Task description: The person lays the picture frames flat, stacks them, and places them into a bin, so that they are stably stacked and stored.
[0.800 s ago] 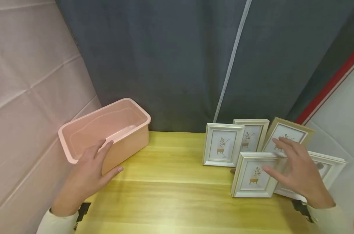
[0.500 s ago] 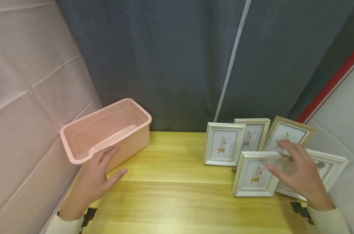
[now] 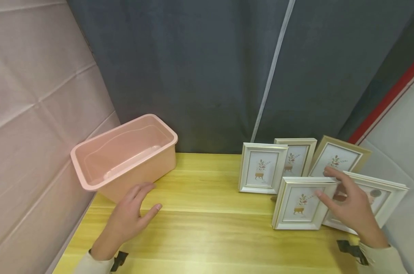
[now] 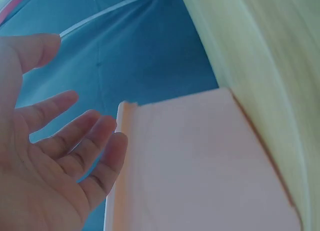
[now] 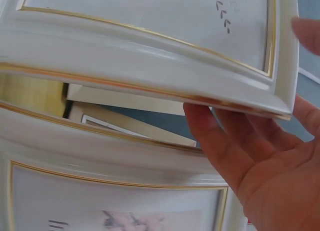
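My left hand [image 3: 128,217] hovers with fingers spread just in front of a pink plastic bin [image 3: 138,173]. In the left wrist view, the fingertips overlap the rim side of the bin [image 4: 195,161]; contact cannot be told. My right hand [image 3: 352,205] straddles the right edge of the front white picture frame [image 3: 300,203]. Its thumb is on the front side, and the other fingers reach behind the frame [image 5: 150,46], as the right wrist view shows. No firm grip is visible. A wider white photo frame [image 3: 386,198] leans behind that hand, partly hidden.
Behind stand another white frame [image 3: 261,167], a beige frame [image 3: 295,156] and a tan frame [image 3: 340,156], all upright on the wooden table [image 3: 207,217]. A dark curtain [image 3: 193,76] hangs at the back, with a pale wall covering [image 3: 39,133] at left.
My left hand has moved right and toward me, away from the bin's rim. My right hand has drawn its fingers closer around the front frame's edge. The bin and frames stay put.
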Demonstrator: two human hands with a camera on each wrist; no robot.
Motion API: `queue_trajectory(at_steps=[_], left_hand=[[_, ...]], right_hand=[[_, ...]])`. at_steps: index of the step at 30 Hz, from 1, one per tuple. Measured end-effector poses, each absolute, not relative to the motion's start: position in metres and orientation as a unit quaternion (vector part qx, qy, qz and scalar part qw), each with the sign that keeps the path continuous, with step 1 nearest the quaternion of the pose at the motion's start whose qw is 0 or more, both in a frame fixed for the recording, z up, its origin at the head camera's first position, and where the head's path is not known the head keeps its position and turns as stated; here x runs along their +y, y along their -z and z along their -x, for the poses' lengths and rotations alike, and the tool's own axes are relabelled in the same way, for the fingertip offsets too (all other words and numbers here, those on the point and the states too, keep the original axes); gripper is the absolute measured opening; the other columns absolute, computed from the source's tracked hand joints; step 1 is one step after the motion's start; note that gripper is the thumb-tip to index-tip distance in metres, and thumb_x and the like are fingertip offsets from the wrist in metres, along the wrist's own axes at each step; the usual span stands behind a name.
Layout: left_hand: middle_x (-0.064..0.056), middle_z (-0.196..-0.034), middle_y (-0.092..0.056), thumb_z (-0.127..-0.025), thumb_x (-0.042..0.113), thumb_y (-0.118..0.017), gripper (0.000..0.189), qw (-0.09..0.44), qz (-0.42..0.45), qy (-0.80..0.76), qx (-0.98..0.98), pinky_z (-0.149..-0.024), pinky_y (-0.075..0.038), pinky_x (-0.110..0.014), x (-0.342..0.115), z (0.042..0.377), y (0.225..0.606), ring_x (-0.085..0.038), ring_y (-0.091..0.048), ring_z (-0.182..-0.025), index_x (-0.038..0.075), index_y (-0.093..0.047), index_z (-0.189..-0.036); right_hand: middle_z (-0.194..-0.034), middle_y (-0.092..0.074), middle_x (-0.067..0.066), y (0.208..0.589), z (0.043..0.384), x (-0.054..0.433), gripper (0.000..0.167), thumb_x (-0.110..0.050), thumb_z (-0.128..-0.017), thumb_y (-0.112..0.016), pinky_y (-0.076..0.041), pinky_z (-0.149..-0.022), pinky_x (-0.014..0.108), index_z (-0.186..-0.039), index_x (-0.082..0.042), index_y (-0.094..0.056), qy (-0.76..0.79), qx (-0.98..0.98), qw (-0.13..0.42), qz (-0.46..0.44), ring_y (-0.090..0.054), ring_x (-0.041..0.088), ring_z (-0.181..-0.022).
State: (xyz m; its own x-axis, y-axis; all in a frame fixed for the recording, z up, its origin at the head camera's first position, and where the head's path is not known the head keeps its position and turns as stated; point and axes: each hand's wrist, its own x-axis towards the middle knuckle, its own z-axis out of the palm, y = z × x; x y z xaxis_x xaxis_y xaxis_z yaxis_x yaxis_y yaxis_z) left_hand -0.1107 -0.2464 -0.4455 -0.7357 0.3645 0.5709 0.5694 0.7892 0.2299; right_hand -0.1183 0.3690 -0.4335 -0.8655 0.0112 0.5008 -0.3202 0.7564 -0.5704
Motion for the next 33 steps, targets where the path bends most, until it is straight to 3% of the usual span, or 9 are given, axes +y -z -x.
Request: queue_trajectory(at_steps=[2,5,6,9,12,21,33], left_hand=[[-0.010,-0.141,-0.064,-0.087,0.027,-0.085,0.064,0.246,0.255,0.205,-0.912,-0.106,-0.054,-0.050,-0.243,0.110,0.450,-0.032,-0.062,-0.129,0.004,-0.062,-0.142],[-0.009,-0.143,-0.063,-0.089,0.028,-0.084,0.062,0.219,0.250,0.215,-0.918,-0.107,-0.055,-0.052,-0.238,0.109,0.457,-0.031,-0.062,-0.130,0.005,-0.062,-0.141],[-0.009,-0.143,-0.063,-0.090,0.029,-0.084,0.061,0.210,0.248,0.216,-0.921,-0.107,-0.055,-0.052,-0.236,0.108,0.459,-0.031,-0.062,-0.130,0.006,-0.062,-0.142],[-0.009,-0.144,-0.062,-0.091,0.031,-0.083,0.060,0.187,0.242,0.221,-0.926,-0.107,-0.057,-0.051,-0.231,0.105,0.467,-0.030,-0.062,-0.131,0.008,-0.062,-0.142],[-0.009,-0.144,-0.063,-0.092,0.032,-0.083,0.058,0.171,0.236,0.225,-0.930,-0.105,-0.058,-0.050,-0.228,0.101,0.474,-0.030,-0.063,-0.131,0.011,-0.062,-0.142],[-0.004,-0.145,-0.063,-0.094,0.032,-0.081,0.053,0.150,0.235,0.239,-0.930,-0.103,-0.060,-0.049,-0.219,0.095,0.483,-0.027,-0.064,-0.130,0.015,-0.064,-0.141],[-0.001,-0.144,-0.064,-0.096,0.034,-0.079,0.049,0.131,0.220,0.261,-0.931,-0.103,-0.060,-0.049,-0.206,0.085,0.492,-0.023,-0.065,-0.130,0.018,-0.065,-0.140]], right_hand=[[-0.104,-0.063,-0.019,0.436,0.120,0.371,0.082,-0.002,-0.080,-0.090,-0.046,-0.064,0.004,-0.153,-0.020,-0.056,-0.341,-0.904,0.244,-0.084,-0.050,0.000,-0.068],[-0.083,-0.055,-0.012,0.439,0.121,0.373,0.080,-0.002,-0.083,-0.088,-0.043,-0.057,0.011,-0.154,-0.021,-0.056,-0.344,-0.906,0.233,-0.083,-0.046,0.004,-0.063],[-0.084,-0.055,-0.014,0.440,0.121,0.374,0.079,-0.003,-0.084,-0.087,-0.042,-0.055,0.013,-0.154,-0.022,-0.056,-0.345,-0.907,0.228,-0.084,-0.046,0.004,-0.062],[-0.115,-0.063,-0.026,0.442,0.122,0.376,0.075,-0.002,-0.086,-0.085,-0.041,-0.053,0.015,-0.153,-0.021,-0.057,-0.353,-0.906,0.217,-0.089,-0.045,0.005,-0.061],[-0.141,-0.055,-0.032,0.445,0.121,0.376,0.073,0.003,-0.087,-0.083,-0.040,-0.051,0.018,-0.152,-0.019,-0.058,-0.367,-0.900,0.211,-0.101,-0.046,0.004,-0.060],[-0.128,-0.062,-0.030,0.447,0.118,0.369,0.056,0.017,-0.083,-0.078,-0.045,-0.045,0.020,-0.135,-0.002,-0.065,-0.415,-0.876,0.204,-0.141,-0.054,-0.001,-0.057],[-0.120,-0.065,-0.036,0.442,0.112,0.353,0.052,0.014,-0.081,-0.080,-0.041,-0.043,0.020,-0.129,-0.002,-0.069,-0.399,-0.879,0.221,-0.142,-0.049,0.001,-0.051]])
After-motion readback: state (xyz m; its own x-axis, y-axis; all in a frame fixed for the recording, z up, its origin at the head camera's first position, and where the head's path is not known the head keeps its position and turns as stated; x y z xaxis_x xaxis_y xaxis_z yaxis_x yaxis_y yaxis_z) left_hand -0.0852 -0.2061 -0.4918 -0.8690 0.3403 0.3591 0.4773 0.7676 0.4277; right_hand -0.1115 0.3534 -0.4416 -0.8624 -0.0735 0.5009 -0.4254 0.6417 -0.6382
